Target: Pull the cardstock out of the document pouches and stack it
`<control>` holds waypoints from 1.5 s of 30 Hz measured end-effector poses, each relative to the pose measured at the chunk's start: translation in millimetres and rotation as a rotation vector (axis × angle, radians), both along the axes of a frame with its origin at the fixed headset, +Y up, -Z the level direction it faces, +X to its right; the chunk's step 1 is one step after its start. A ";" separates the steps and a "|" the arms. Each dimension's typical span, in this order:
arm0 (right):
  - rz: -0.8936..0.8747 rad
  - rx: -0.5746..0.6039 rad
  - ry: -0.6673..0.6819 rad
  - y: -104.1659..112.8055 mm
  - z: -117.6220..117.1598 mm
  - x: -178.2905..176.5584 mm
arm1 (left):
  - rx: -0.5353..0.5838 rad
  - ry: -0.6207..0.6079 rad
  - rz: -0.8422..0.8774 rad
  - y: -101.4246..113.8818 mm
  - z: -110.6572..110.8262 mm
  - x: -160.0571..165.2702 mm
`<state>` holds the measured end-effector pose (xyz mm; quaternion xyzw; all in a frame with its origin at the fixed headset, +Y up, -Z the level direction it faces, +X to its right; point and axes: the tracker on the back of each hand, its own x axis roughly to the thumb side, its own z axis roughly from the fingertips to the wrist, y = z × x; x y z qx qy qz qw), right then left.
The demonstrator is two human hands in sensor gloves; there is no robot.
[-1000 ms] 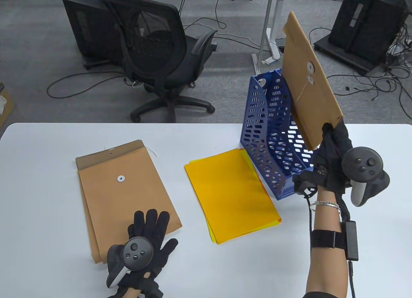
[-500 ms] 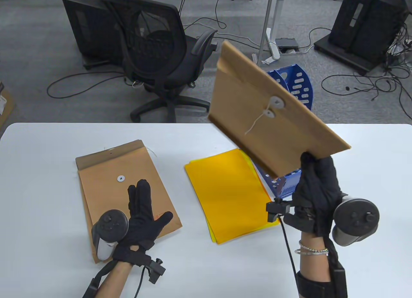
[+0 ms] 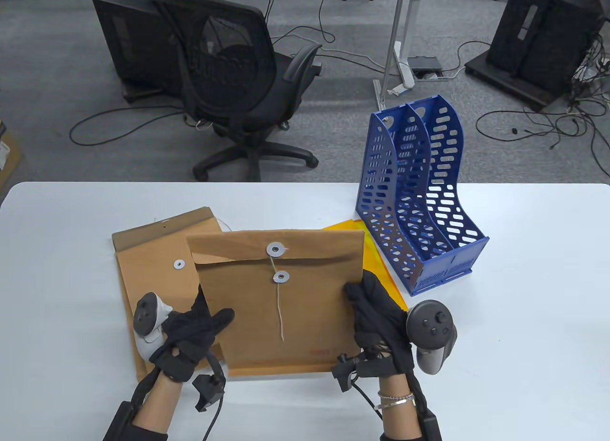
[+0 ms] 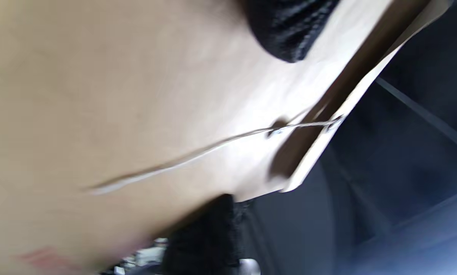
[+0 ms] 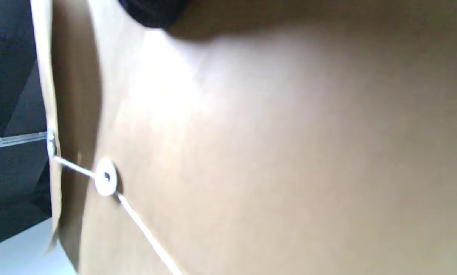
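I hold a brown string-tie pouch (image 3: pixel 281 298) with both hands at the table's front middle, its flap closed and its string hanging loose. My left hand (image 3: pixel 200 324) grips its left edge, thumb on top. My right hand (image 3: pixel 369 307) grips its right edge. The pouch fills the left wrist view (image 4: pixel 136 114) and the right wrist view (image 5: pixel 270 152). Other brown pouches (image 3: pixel 152 265) lie stacked on the table to the left, partly under the held one. The yellow cardstock stack (image 3: pixel 379 274) lies mostly hidden behind the held pouch.
A blue perforated file holder (image 3: pixel 414 198) with two slots stands on the white table (image 3: pixel 524 317) at the back right. A black office chair (image 3: pixel 238 79) stands on the floor beyond the table's far edge.
My right hand has brought the pouch down from beside the file holder to the front middle. My left hand has turned and taken hold of its left edge.
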<state>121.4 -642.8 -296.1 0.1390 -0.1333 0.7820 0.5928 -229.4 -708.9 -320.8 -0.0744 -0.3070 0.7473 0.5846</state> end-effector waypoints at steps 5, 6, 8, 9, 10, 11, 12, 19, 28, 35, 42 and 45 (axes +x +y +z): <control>0.124 0.014 -0.127 -1.8 8.3 -15.9 | -0.020 0.005 0.062 0.7 1.1 1.0; 0.253 0.078 -0.203 1.8 13.8 -22.2 | -0.041 0.029 0.099 -0.2 1.8 0.8; 0.539 0.240 -0.315 8.9 23.5 -40.3 | -0.071 0.053 0.144 -1.9 2.4 0.7; 0.671 0.302 -0.341 11.2 28.5 -54.0 | -0.079 0.058 0.145 -2.6 2.7 1.0; 0.740 0.333 -0.346 11.6 30.7 -64.6 | -0.078 0.059 0.138 -3.0 2.8 1.1; 0.820 0.335 -0.325 11.0 31.9 -81.4 | -0.070 0.055 0.124 -3.4 3.0 2.1; 0.846 0.308 -0.329 9.8 31.6 -91.0 | -0.066 0.050 0.121 -3.3 3.3 3.1; 1.036 0.272 -0.519 15.5 28.2 -143.2 | -0.101 0.029 0.178 -10.2 4.8 11.6; 0.919 0.425 -0.634 1.9 32.5 -143.9 | -0.090 -0.002 0.109 -15.5 7.6 23.6; 0.934 0.492 -0.623 5.8 34.8 -135.1 | -0.059 0.035 -0.016 -15.1 12.6 33.8; 0.852 0.521 -0.616 17.7 40.8 -121.2 | -0.082 0.046 0.086 -14.7 14.0 33.2; 0.786 0.519 -0.618 27.9 44.2 -113.1 | -0.078 0.051 0.055 -15.3 13.3 31.8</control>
